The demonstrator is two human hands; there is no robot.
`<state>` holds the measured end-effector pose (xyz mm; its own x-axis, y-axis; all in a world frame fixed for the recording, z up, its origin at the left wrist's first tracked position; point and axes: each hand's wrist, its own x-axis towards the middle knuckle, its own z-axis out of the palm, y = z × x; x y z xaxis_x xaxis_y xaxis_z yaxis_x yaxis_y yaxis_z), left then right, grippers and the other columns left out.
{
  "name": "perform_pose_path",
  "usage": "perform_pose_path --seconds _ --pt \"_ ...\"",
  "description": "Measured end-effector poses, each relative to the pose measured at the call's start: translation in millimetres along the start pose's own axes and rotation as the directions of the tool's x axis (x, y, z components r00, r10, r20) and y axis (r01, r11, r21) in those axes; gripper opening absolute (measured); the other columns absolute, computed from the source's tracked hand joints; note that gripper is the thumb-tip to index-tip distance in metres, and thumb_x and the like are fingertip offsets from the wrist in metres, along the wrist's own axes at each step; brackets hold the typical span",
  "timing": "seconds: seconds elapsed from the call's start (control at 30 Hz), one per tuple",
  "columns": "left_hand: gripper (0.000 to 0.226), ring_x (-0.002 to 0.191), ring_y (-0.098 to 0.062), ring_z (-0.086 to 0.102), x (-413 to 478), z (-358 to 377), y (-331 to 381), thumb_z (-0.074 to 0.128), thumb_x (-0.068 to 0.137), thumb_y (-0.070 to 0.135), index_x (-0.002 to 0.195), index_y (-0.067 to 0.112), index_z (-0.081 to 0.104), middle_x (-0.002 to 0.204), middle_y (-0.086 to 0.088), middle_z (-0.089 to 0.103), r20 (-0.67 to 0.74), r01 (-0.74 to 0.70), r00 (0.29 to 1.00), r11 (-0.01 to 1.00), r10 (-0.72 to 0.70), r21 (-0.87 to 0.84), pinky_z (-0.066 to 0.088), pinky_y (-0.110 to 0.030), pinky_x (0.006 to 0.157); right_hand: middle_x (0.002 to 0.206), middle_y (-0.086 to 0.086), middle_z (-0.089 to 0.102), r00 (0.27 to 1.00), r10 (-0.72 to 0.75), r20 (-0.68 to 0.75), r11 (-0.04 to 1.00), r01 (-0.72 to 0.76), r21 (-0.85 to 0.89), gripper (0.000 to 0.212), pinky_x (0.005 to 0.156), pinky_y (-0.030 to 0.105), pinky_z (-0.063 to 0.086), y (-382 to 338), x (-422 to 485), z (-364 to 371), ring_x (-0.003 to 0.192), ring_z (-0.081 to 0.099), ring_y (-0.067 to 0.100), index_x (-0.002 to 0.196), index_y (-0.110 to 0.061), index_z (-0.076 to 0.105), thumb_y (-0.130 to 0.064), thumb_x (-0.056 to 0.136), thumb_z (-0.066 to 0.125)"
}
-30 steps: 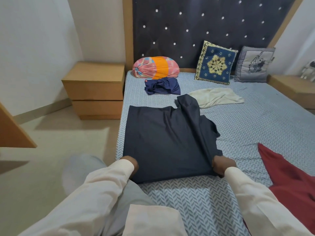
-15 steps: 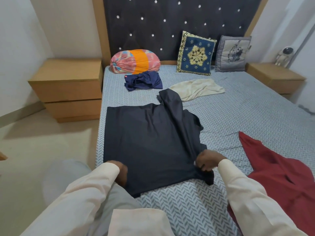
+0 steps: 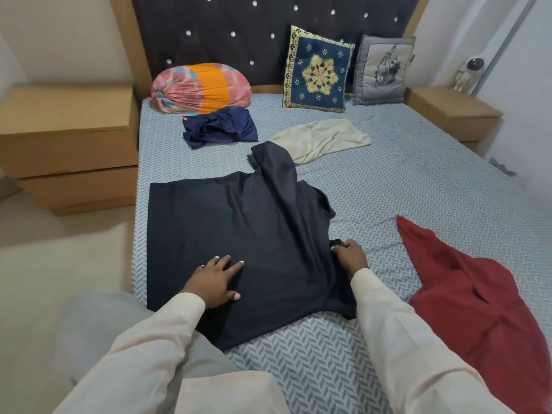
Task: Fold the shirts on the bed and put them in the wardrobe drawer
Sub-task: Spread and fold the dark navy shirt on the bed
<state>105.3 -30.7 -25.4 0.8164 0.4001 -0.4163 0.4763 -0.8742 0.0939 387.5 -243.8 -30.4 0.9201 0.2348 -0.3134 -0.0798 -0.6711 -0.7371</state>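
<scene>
- 4 cloth garments: 1 dark navy shirt (image 3: 239,234) spread flat, 1 crumpled blue garment (image 3: 221,128), 1 cream garment (image 3: 322,138) in a heap, 1 red garment (image 3: 478,294).
- 2 square cushions: 1 blue cushion (image 3: 318,70) with a gold star pattern, 1 grey cushion (image 3: 382,70) with a printed picture.
- 1 round bolster pillow (image 3: 200,86) in pink and orange cloth.
- 2 light-brown wooden bedside cabinets: 1 left cabinet (image 3: 68,138) showing 2 drawer fronts, 1 right cabinet (image 3: 451,112).
- 1 small white astronaut figure (image 3: 469,74).
- 1 bed (image 3: 418,189) under a grey-blue herringbone sheet, 1 dark padded headboard (image 3: 239,31) dotted with shiny studs.
- 2 bare hands, 1 left hand (image 3: 216,280) and 1 right hand (image 3: 349,256); 2 cream sleeves (image 3: 403,348).
</scene>
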Motion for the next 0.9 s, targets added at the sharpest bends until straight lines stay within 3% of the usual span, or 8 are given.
perform_pose_path --seconds 0.1,0.2,0.27,0.37,0.5,0.67,0.77,0.9 --pt "0.101 0.14 -0.029 0.023 8.8 -9.8 2.1 0.063 0.078 0.063 0.153 0.041 0.0 0.156 -0.001 0.018 0.042 0.041 0.998 0.999 -0.041 0.001 0.037 -0.05 0.106 0.088 0.013 0.061 0.969 0.13 -0.211 0.971 -0.081 0.226 0.014 0.073 0.033 0.04 1.9 -8.5 -27.4 0.094 0.059 0.035 0.093 -0.006 0.061 -0.013 0.081 0.059" --pt "0.114 0.139 -0.034 0.019 20.6 -22.9 9.4 0.073 0.069 0.062 0.152 0.043 -0.002 0.153 -0.003 0.015 0.129 0.09 0.988 0.996 -0.086 -0.023 0.042 -0.053 0.102 0.117 0.02 0.064 0.82 0.338 -0.462 0.911 -0.161 0.381 0.034 0.091 0.035 0.043 15.8 -32.1 -61.3 0.111 0.058 0.038 0.119 -0.005 0.059 -0.012 0.087 0.05" --pt "0.118 0.14 -0.036 0.015 26.3 -25.8 13.3 0.074 0.062 0.068 0.152 0.043 0.001 0.152 -0.002 0.013 0.171 0.119 0.979 0.992 -0.11 -0.047 0.042 -0.058 0.102 0.123 0.022 0.062 0.764 0.382 -0.52 0.906 -0.2 0.372 0.036 0.095 0.038 0.044 32.1 -43.5 -70.2 0.112 0.059 0.041 0.12 -0.007 0.056 -0.014 0.085 0.048" --pt "0.121 0.141 -0.037 0.012 28.3 -23.9 18.6 0.07 0.059 0.075 0.152 0.041 0.002 0.151 -0.001 0.011 0.197 0.15 0.97 0.988 -0.141 -0.032 0.04 -0.062 0.101 0.126 0.021 0.059 0.792 0.364 -0.491 0.928 -0.259 0.269 0.036 0.095 0.038 0.043 48.6 -43.9 -65.8 0.115 0.056 0.04 0.12 -0.008 0.053 -0.02 0.085 0.054" --pt "0.122 0.141 -0.036 0.012 26.0 -21.8 24.2 0.073 0.06 0.073 0.153 0.04 0.002 0.15 0.0 0.011 0.191 0.174 0.967 0.984 -0.168 -0.02 0.04 -0.064 0.1 0.14 0.017 0.048 0.87 0.229 -0.436 0.945 -0.307 -0.116 0.054 0.106 0.044 0.033 48.3 -35.8 -60.5 0.13 0.042 0.038 0.134 -0.01 0.048 -0.038 0.088 0.051" --pt "0.104 0.134 -0.035 0.025 31.8 -30.3 22.3 0.071 0.06 0.073 0.146 0.039 0.023 0.142 -0.001 0.025 0.167 0.19 0.97 0.98 -0.178 -0.061 0.046 -0.057 0.096 0.127 0.014 0.06 0.983 0.088 -0.161 0.913 -0.144 -0.381 0.039 0.104 0.046 0.036 34.5 0.7 -54.1 0.121 0.051 0.036 0.117 -0.016 0.061 -0.04 0.087 0.06" --pt "0.083 0.13 -0.035 0.033 39.6 -39.0 22.7 0.068 0.071 0.068 0.139 0.034 0.033 0.139 -0.003 0.034 0.147 0.202 0.971 0.977 -0.19 -0.073 0.048 -0.051 0.094 0.117 0.009 0.065 0.967 0.134 -0.215 0.913 -0.205 -0.352 0.023 0.103 0.047 0.03 28.5 11.8 -57.4 0.116 0.056 0.033 0.103 -0.02 0.067 -0.024 0.082 0.058" --pt "0.075 0.128 -0.033 0.038 61.8 -50.5 26.9 0.067 0.08 0.057 0.14 0.025 0.034 0.138 -0.007 0.038 0.045 0.219 0.976 0.97 -0.215 -0.11 0.047 -0.049 0.096 0.124 0.009 0.06 0.941 0.144 -0.307 0.932 -0.233 -0.277 0.033 0.103 0.048 0.03 21.1 34.6 -66.2 0.12 0.052 0.035 0.109 -0.022 0.063 -0.031 0.078 0.058"
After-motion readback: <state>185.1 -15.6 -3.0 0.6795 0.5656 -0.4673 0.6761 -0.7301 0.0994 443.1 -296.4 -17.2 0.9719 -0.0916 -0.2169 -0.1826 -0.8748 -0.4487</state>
